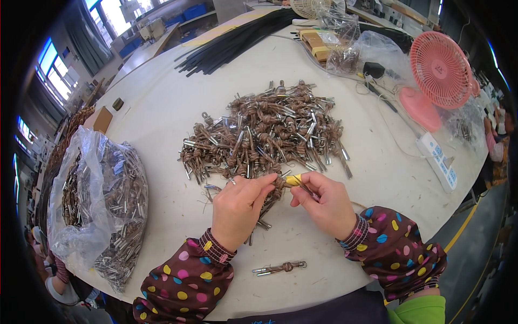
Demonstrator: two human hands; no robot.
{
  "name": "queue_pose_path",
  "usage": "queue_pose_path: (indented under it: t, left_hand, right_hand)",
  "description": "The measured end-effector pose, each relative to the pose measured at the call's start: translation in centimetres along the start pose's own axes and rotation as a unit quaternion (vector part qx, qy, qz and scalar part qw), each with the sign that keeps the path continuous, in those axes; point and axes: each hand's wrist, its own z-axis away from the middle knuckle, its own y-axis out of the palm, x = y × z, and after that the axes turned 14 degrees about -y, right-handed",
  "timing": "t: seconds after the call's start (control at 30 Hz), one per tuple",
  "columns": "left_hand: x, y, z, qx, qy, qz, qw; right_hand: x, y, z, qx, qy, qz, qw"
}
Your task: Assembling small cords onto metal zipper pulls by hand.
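A big white table [178,229] fills most of the view. A heap [264,129] of brown knotted cords with shiny metal tips sits in the middle. Long black strips [237,43] lie at the far side. A clear bag [129,200], full of more cords, stands on the left. A pink fan [440,67] is at the far right, with a white power strip [436,159] near it. The left hand [237,208] is nearly closed, its finger and thumb pinching a brown knot [279,183] at the near edge of the heap. The right hand [326,205] is curled, pinching thin ends [308,191] just beside the knot. A yellow bit [294,180] shows at its fingertips; I cannot tell what it is. One loose cord [286,267] lies nearer the person, apart from the heap.
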Motion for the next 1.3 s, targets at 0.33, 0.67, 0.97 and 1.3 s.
queue_pose_path:
  t: [0.33,0.67,0.97,1.3]
  left_hand:
    - [-0.3,-0.7,-0.4,-0.027,0.083,-0.074,0.993]
    - [0.7,0.1,0.0,0.019,0.034,0.023,0.999]
    - [0.7,-0.4,-0.1,0.026,0.091,-0.048,0.994]
    - [1.1,-0.4,-0.1,0.037,0.15,-0.1,0.983]
  right_hand:
    - [-0.3,-0.2,-0.1,0.017,0.035,-0.13,0.991]
    - [0.2,-2.0,-1.1,0.126,0.127,-0.129,0.975]
    - [3.6,-1.8,-2.0,0.114,-0.211,0.352,0.905]
    - [4.7,-1.1,-3.1,0.202,-0.285,0.492,0.797]
